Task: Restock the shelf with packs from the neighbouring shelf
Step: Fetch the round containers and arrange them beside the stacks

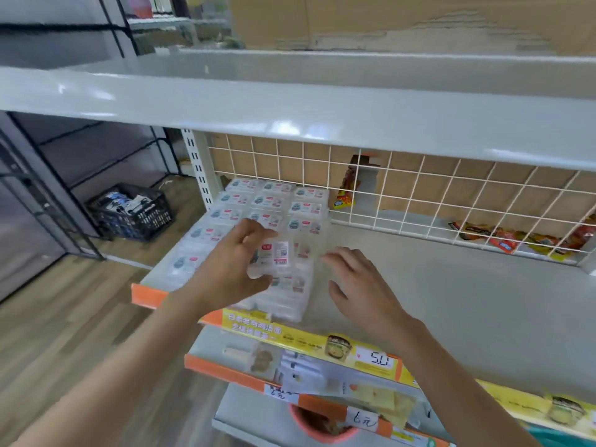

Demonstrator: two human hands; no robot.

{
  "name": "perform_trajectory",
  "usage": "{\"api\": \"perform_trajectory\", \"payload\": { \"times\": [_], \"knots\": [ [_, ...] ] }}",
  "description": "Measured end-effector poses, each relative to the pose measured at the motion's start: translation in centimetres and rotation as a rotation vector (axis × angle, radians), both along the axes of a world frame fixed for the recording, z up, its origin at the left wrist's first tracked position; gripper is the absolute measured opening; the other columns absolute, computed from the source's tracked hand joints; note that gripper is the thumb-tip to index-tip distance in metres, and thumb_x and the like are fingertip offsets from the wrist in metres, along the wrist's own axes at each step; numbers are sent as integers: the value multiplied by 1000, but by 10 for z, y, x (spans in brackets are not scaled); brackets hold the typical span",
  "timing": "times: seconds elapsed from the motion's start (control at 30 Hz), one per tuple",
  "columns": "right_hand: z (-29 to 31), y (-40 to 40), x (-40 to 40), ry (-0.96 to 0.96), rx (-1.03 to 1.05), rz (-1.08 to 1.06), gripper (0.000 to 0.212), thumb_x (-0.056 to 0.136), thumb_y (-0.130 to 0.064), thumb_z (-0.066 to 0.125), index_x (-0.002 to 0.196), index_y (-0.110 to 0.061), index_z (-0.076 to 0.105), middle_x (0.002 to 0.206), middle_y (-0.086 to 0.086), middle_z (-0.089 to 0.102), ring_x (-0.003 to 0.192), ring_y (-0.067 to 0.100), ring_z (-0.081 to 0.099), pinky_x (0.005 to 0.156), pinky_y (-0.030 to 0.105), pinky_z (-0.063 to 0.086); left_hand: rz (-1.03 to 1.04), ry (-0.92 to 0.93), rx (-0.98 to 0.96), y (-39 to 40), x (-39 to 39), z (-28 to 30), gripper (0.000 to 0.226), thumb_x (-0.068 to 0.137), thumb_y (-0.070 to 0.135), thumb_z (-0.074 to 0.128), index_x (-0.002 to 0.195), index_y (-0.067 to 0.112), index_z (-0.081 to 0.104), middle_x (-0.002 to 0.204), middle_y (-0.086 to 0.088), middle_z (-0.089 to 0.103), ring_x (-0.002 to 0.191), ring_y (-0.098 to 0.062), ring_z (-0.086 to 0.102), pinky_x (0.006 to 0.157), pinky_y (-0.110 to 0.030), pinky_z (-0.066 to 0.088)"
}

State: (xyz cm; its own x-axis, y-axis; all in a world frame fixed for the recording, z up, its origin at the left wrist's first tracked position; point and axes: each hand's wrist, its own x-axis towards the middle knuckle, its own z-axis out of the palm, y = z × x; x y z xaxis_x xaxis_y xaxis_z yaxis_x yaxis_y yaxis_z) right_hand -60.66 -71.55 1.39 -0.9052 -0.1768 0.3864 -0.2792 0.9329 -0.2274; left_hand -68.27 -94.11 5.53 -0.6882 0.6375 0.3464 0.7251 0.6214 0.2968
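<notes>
Left hand [232,269] fingers curled around a clear pack [274,256] (blurry); right hand [358,282] just beside it, fingers spread, empty.

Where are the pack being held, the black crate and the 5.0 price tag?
pack [280,257], head view, on its printed label between the fingers of the left hand.
crate [146,221], head view, on its front wall.
price tag [380,359], head view, on the handwritten number.
</notes>
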Motion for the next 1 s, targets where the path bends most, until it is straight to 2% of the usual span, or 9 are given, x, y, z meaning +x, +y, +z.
{"api": "perform_trajectory", "payload": {
  "times": [0.07, 0.17, 0.23, 0.33, 0.43, 0.63, 0.8, 0.9, 1.0],
  "knots": [
    [4, -24, -11, 48, 33, 12, 38, 82, -20, 52, 119, -13, 56, 122, 2, 54, 109, 18, 44, 84, 35, 45, 66, -2, -32, -32, -10, 1, 66, 64, 13, 80, 124, 8, 53, 115, -10, 46, 101, -24, 51, 85, -15, 34],
    [1, -49, -23, 30, 86, -35, 44, 83, -33, 42, 119, -14, 58, 122, 0, 57, 110, 17, 43, 82, 35, 47, 146, 20, -107, -71, -24, -1, 66, 65, 14, 78, 126, 7, 53, 117, -12, 48, 107, -30, 46, 94, -33, 41],
    [-7, -59, -27, -13, 92, -77, 42, 83, -31, 47, 119, -12, 57, 124, 3, 56, 113, 21, 44, 82, 40, 47, 164, 9, -178, -90, -32, -6, 66, 69, 18, 76, 129, 11, 51, 121, -8, 48, 111, -27, 42, 93, -42, 43],
    [-15, -65, -27, -10, 88, -128, 40, 83, -27, 55, 119, -11, 56, 126, 4, 54, 114, 20, 34, 83, 43, 47, 139, -51, -229, -109, -40, -17, 62, 76, 21, 71, 133, 14, 47, 129, -2, 47, 119, -22, 39, 101, -35, 37],
    [-14, -72, -27, -48, 82, -163, 42, 88, -26, 55, 128, -13, 49, 137, 1, 44, 121, 16, 26, 93, 39, 38, 119, -75, -184, -115, -47, -28, 56, 81, 17, 68, 133, 10, 47, 138, -5, 44, 128, -22, 38, 105, -28, 30],
    [-4, -83, -23, -94, 116, -214, 44, 94, -29, 46, 135, -15, 41, 143, -3, 35, 130, 18, 28, 98, 34, 31, 69, -54, -158, -112, -52, -33, 51, 85, 8, 59, 134, 8, 45, 143, -6, 37, 134, -24, 32, 109, -26, 23],
    [-2, -86, -13, -19, 113, -251, 41, 89, -22, 53, 128, -10, 49, 135, 4, 47, 123, 21, 36, 93, 39, 36, -72, 59, -99, -92, -47, -26, 43, 77, 10, 66, 120, 6, 58, 121, -13, 55, 114, -33, 50, 95, -43, 45],
    [-2, -80, -3, -8, 145, -273, 41, 85, -19, 58, 124, -8, 53, 130, 6, 50, 120, 24, 41, 90, 42, 41, -135, 84, -79, -69, -44, -20, 35, 77, 16, 61, 110, 5, 63, 109, -14, 62, 101, -36, 58, 83, -47, 51],
    [0, -68, 8, 58, 211, -294, 43, 71, -17, 72, 111, -6, 61, 113, 9, 60, 105, 21, 42, 76, 41, 49, -228, 112, -106, -45, -39, -15, 36, 73, 20, 57, 105, 5, 65, 102, -13, 64, 94, -35, 61, 76, -45, 54]
  ]
}}
